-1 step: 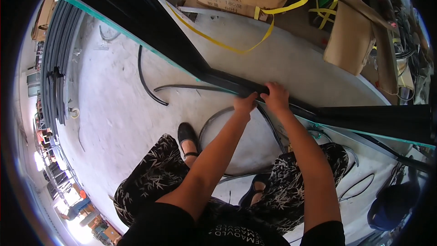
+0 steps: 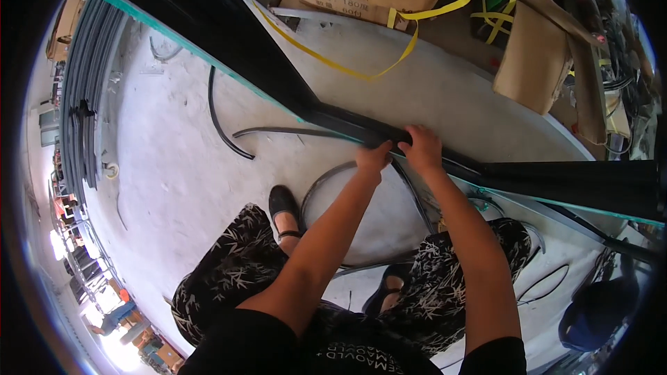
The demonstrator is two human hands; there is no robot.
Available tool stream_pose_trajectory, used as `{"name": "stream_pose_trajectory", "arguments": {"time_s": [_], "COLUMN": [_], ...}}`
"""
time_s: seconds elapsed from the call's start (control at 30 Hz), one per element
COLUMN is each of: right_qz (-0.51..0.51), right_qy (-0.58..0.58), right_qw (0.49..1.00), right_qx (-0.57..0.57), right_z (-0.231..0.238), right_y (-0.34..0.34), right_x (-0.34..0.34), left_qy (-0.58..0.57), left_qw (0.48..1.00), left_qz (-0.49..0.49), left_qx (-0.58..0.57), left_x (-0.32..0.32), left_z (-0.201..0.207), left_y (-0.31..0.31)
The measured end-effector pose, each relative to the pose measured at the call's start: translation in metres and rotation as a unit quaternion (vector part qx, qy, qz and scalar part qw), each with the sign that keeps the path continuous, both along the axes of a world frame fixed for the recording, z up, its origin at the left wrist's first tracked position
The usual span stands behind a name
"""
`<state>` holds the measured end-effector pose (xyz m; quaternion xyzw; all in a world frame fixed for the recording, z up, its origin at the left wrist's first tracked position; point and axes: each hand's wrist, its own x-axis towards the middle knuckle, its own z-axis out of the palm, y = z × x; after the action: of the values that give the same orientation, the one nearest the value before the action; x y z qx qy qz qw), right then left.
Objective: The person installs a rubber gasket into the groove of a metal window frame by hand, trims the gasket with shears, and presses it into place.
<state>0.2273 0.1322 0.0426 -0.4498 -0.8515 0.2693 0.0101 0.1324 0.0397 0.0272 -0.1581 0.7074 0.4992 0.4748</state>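
Two hands, our left hand (image 2: 374,157) and our right hand (image 2: 422,148), meet at a long black bar (image 2: 347,123) that runs off to either side of them; the thumbs sit close together, and we cannot tell whether the fingers grip or only press. If we pushed unevenly, the bar might tip or slide, since we see no clear support beneath it. A slip could scrape our fingertips along its green edge (image 2: 250,92). Nearer us than the hands, a loop of black strip (image 2: 415,191) lies on the floor (image 2: 174,146) near our shoe (image 2: 281,201) and could catch a foot. Beyond the hands, the yellow strap (image 2: 347,73) could snag a swung bar. Hidden from us are the undersides of the fingers; far left of the hands the bar is cut off, and we cannot say whether its bends are real corners
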Motion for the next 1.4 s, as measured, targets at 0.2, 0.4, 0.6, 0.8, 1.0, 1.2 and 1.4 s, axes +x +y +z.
{"name": "stream_pose_trajectory", "arguments": {"time_s": [0.2,0.4,0.6,0.8,1.0,1.2,1.4], "right_qz": [0.004,-0.001,-0.004,0.011,-0.009,-0.011,0.019], "right_qy": [0.016,0.012,0.004,0.049,0.010,-0.045,-0.018], "right_qw": [0.999,0.997,1.000,0.999,1.000,0.999,0.998], "right_qx": [0.033,0.075,0.024,-0.005,-0.004,0.010,-0.051], "right_z": [-0.007,-0.001,-0.001,-0.003,0.003,0.007,0.004], "right_y": [-0.008,-0.013,-0.003,0.001,-0.001,-0.003,0.014], "right_x": [0.008,0.006,0.006,0.018,0.017,0.012,0.018], "left_qy": [0.025,0.040,0.166,-0.050,-0.095,-0.032,0.001], "left_qw": [0.999,0.999,0.983,0.999,0.993,0.999,0.999], "left_qz": [0.022,0.010,0.001,0.016,0.071,0.028,0.012], "left_qx": [-0.011,-0.032,-0.078,-0.011,0.000,-0.020,-0.035], "left_x": [0.005,0.007,0.018,0.020,0.023,0.030,0.029], "left_z": [0.007,-0.005,-0.031,-0.009,0.009,0.001,0.004], "left_y": [0.006,0.009,0.009,-0.003,0.006,0.015,0.015]}}
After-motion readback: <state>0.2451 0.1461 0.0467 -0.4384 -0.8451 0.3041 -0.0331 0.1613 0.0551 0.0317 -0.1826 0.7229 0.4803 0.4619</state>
